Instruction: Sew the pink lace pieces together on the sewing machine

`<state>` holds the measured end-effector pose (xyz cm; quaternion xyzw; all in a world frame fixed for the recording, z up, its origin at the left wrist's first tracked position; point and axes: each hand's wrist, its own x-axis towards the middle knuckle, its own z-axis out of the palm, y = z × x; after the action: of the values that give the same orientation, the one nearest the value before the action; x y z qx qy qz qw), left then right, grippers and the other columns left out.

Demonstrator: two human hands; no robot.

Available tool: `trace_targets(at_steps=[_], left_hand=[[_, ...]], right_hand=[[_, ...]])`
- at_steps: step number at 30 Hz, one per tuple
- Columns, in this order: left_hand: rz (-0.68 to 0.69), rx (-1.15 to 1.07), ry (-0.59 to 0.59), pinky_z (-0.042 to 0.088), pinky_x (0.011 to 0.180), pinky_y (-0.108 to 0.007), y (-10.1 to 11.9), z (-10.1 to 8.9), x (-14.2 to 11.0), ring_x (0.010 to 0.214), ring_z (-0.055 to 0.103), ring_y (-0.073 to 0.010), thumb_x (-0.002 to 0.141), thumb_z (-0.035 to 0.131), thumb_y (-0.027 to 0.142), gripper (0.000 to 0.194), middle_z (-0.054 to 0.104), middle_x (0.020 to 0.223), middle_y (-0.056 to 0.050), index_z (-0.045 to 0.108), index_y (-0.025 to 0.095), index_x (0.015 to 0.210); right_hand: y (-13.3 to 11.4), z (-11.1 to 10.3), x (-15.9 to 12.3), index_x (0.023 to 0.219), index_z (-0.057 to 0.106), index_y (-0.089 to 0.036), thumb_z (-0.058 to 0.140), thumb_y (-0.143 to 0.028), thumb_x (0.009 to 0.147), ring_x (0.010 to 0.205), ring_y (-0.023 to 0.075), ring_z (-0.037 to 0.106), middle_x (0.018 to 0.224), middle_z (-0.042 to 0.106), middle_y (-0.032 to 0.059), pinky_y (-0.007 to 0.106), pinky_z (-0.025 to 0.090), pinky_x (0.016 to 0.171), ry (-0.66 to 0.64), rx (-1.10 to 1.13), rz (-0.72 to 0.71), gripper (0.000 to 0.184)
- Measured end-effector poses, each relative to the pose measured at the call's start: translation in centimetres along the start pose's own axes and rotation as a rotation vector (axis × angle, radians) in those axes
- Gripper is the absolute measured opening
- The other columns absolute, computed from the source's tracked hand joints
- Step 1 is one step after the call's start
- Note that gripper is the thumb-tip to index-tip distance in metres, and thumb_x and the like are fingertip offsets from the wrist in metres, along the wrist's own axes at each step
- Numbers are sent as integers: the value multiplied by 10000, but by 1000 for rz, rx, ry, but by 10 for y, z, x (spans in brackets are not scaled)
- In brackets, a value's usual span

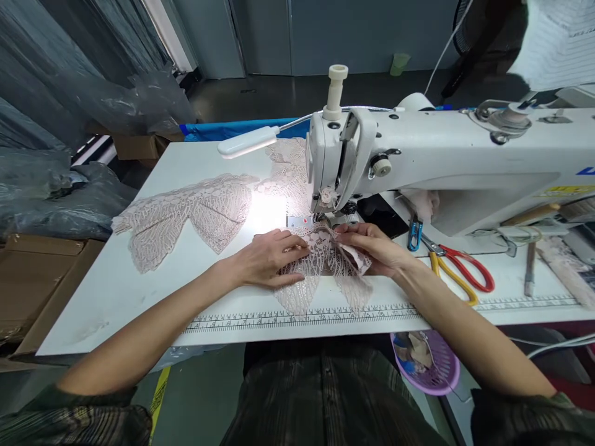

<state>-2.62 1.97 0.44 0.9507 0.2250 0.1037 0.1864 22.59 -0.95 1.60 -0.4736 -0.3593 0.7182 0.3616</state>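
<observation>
In the head view, a smooth white table carries the sewing machine. The thin openwork lace, with pointed edges, lies at the machine's front, partly under its foot; we judge the sewing is under way, not finished. Our left hand rests on it, fingers loosely spread; our right hand pinches its folded edge. Left of the machine, more lace lies flat; whether joined, we cannot tell.
</observation>
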Motion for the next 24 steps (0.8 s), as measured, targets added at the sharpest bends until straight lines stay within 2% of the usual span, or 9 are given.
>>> trace_targets(at_steps=[2,5,8,10,12,15,18,21,24], left_hand=[[-12,29,-9,524,818,-456,0,-4,-9,936,617,-268,859,608,506,469,661,1128,-152,656,167,1179],[-75,-117,69,519,855,-441,-5,-12,-19,986,614,-271,811,659,541,491,654,1117,-144,666,171,1133],[-274,-497,171,546,758,-375,-6,-17,-26,892,641,-232,811,594,674,615,662,1036,-134,629,151,1132],[-381,-801,162,545,633,-333,-3,-17,-29,778,654,-210,799,508,778,790,659,990,-128,532,134,1255],[-466,-960,140,539,590,-316,3,-15,-29,708,652,-188,783,549,772,869,651,972,-106,419,139,1363],[-644,-822,182,496,567,-269,13,-11,-25,629,606,-144,770,714,590,826,633,823,-21,390,162,1398],[-743,-639,212,428,531,-241,20,-9,-22,572,561,-133,808,703,479,757,568,641,43,393,149,1415],[-739,-604,223,460,562,-258,22,-12,-23,596,589,-137,820,680,427,719,595,687,28,396,134,1412],[-725,-627,193,496,560,-273,21,-13,-25,587,609,-138,828,665,435,729,637,782,4,361,155,1428]], right_hand=[[2,17,2,863,623,-148,839,-264,613,514,72,530,618,593,-45,204,423,481,-8,152,47,350],[5,40,6,879,632,-137,819,-232,657,529,69,535,638,600,-39,198,441,499,-39,280,78,306],[7,61,15,850,620,-135,777,-198,713,559,65,534,660,588,-33,188,454,524,-60,355,77,218],[8,71,20,831,600,-145,735,-192,757,615,76,561,691,592,-20,197,489,585,-73,398,15,161],[10,74,24,853,585,-160,694,-244,808,712,108,608,764,622,15,244,532,695,-102,364,-58,145],[12,59,24,954,587,-171,665,-332,841,834,155,644,903,659,67,331,541,818,-66,41,-164,212],[15,30,19,999,629,-167,601,-308,867,828,167,635,926,666,68,362,522,827,55,-531,-353,196],[20,8,11,1065,677,-159,505,-270,905,808,187,615,911,656,78,386,511,808,88,-1030,-561,260],[30,2,6,1234,643,-176,457,-206,916,1023,240,577,1091,609,129,431,486,921,-9,-1297,-788,370]])
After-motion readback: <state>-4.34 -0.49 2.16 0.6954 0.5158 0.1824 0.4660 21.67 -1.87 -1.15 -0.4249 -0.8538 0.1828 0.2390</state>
